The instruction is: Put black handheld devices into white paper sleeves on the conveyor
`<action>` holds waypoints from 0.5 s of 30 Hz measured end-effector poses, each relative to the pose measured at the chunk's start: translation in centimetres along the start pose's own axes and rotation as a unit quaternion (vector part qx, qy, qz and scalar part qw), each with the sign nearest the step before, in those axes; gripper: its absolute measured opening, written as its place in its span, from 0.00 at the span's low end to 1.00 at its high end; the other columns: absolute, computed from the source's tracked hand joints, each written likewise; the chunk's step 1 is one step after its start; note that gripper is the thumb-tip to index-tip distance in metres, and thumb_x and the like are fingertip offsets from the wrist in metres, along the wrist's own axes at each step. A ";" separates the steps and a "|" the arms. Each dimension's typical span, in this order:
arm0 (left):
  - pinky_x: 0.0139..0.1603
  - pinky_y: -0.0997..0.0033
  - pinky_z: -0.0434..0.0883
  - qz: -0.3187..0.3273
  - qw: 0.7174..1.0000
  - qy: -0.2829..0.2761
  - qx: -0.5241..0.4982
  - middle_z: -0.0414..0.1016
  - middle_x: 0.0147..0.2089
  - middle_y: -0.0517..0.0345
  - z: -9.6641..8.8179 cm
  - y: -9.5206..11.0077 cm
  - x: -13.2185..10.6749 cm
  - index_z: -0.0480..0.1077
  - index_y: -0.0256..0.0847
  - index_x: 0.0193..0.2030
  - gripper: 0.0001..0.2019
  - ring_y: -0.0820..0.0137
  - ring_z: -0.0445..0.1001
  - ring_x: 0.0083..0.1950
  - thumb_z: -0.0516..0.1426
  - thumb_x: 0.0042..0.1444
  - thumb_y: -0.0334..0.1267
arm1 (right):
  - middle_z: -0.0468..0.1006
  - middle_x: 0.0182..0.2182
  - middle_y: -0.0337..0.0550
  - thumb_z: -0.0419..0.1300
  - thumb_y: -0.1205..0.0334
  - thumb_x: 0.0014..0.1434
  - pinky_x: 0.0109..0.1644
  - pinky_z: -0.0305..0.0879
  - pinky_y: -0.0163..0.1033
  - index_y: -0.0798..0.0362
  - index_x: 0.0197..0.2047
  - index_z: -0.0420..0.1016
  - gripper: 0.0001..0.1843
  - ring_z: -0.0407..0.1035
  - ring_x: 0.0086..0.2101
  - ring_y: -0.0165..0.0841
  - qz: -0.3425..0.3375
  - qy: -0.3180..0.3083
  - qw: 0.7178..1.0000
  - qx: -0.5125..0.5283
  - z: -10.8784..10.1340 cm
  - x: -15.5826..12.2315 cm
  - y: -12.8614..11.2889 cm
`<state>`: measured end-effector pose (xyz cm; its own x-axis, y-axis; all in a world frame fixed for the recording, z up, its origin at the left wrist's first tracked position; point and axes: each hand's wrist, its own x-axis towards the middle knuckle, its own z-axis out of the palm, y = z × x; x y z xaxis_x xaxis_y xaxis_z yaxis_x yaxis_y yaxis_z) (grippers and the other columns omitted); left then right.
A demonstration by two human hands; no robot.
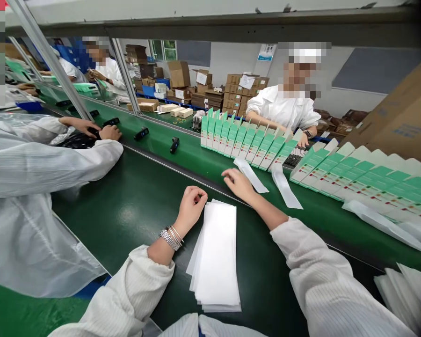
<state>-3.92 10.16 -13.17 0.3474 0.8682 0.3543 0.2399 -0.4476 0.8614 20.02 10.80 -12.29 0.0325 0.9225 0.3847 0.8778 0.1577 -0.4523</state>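
Your left hand [192, 209], with a silver-coloured metal watch [168, 238] and thin bangles [176, 235] at its wrist, is just beside the upper left edge of a stack of long, white, paper-like sleeves [219, 257]. Its fingers curl in and the thumb and forefinger come close together; you cannot tell whether anything thin sits between them. The stack lies on the smooth dark green work surface [126, 210] between your forearms, slightly fanned, with a few sheets showing along its left side.

Your right hand [240, 185] is at the near edge of the green conveyor belt [199, 164], its fingers loosely bent and a little apart. Just beside it, a flat white strip [254, 178] lies slanted on the belt, and a second white strip [286, 187] lies further right.

Beyond these, a row of upright green-and-white cardboard cartons [243, 140] stands with flaps raised; a second group of matching cartons [365, 175] stands to the right. On the belt to your left, small black devices [174, 145] lie well apart. Beside you on that side, a co-worker's hands [110, 133] reach to the belt's edge, and a person in white [284, 107] works across from you.
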 end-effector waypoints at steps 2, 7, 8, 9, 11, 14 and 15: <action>0.35 0.74 0.65 -0.002 1.000 -0.003 0.003 0.66 0.41 0.57 0.1 0.0 0.1 0.72 0.39 0.34 0.04 0.75 0.64 0.34 0.56 0.59 0.32 | 0.77 0.38 0.40 0.52 0.61 0.64 0.37 0.59 0.35 0.49 0.41 0.77 0.11 0.69 0.34 0.31 0.009 -0.053 0.998 0.023 1.4 -1.7 -0.6; 0.35 0.74 0.65 -0.009 1.000 -0.012 0.023 0.66 0.41 0.57 0.1 -0.4 0.2 0.72 0.39 0.34 0.05 0.76 0.64 0.32 0.56 0.59 0.32 | 0.78 0.32 0.37 0.55 0.59 0.63 0.33 0.55 0.33 0.49 0.38 0.79 0.11 0.68 0.31 0.29 0.065 -0.069 0.993 0.077 2.3 -2.4 -0.4; 0.35 0.74 0.65 -0.011 0.999 -0.013 0.028 0.67 0.40 0.58 0.1 -0.4 0.2 0.72 0.39 0.33 0.05 0.76 0.63 0.32 0.56 0.59 0.32 | 0.78 0.30 0.36 0.55 0.59 0.63 0.32 0.54 0.33 0.49 0.39 0.79 0.12 0.68 0.30 0.29 0.076 -0.069 0.991 0.087 2.3 -2.3 -0.3; 0.34 0.74 0.64 -0.014 0.999 -0.013 0.034 0.67 0.39 0.58 0.1 -0.5 0.1 0.72 0.39 0.33 0.05 0.76 0.63 0.32 0.56 0.59 0.32 | 0.78 0.30 0.36 0.55 0.59 0.63 0.32 0.54 0.33 0.49 0.39 0.80 0.12 0.67 0.30 0.29 0.078 -0.069 0.990 0.091 2.2 -2.1 -0.2; 0.34 0.74 0.64 -0.016 0.999 -0.014 0.041 0.67 0.39 0.58 0.1 -0.5 0.1 0.72 0.39 0.33 0.05 0.76 0.63 0.31 0.56 0.59 0.32 | 0.78 0.31 0.36 0.55 0.59 0.63 0.32 0.54 0.33 0.50 0.38 0.80 0.11 0.67 0.30 0.28 0.069 -0.065 0.992 0.088 2.2 -2.1 -0.1; 0.34 0.74 0.64 -0.017 0.999 -0.017 0.045 0.67 0.38 0.58 0.1 -0.7 0.0 0.73 0.38 0.33 0.05 0.76 0.63 0.32 0.56 0.59 0.32 | 0.79 0.33 0.37 0.54 0.59 0.63 0.33 0.54 0.33 0.50 0.38 0.79 0.12 0.68 0.31 0.28 0.059 -0.064 0.993 0.082 2.2 -2.3 -0.3; 0.34 0.74 0.64 -0.016 0.999 -0.018 0.045 0.67 0.38 0.58 0.1 -0.7 0.0 0.73 0.38 0.33 0.05 0.76 0.63 0.32 0.56 0.59 0.32 | 0.79 0.34 0.37 0.54 0.58 0.63 0.33 0.54 0.34 0.50 0.38 0.79 0.12 0.68 0.31 0.29 0.060 -0.065 0.993 0.082 2.2 -2.3 -0.4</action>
<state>-3.98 10.44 -13.82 0.3707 0.8747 0.3121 0.3315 -0.4385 0.8353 18.58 9.37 -14.77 0.0596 0.9742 0.2178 0.7811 0.0903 -0.6178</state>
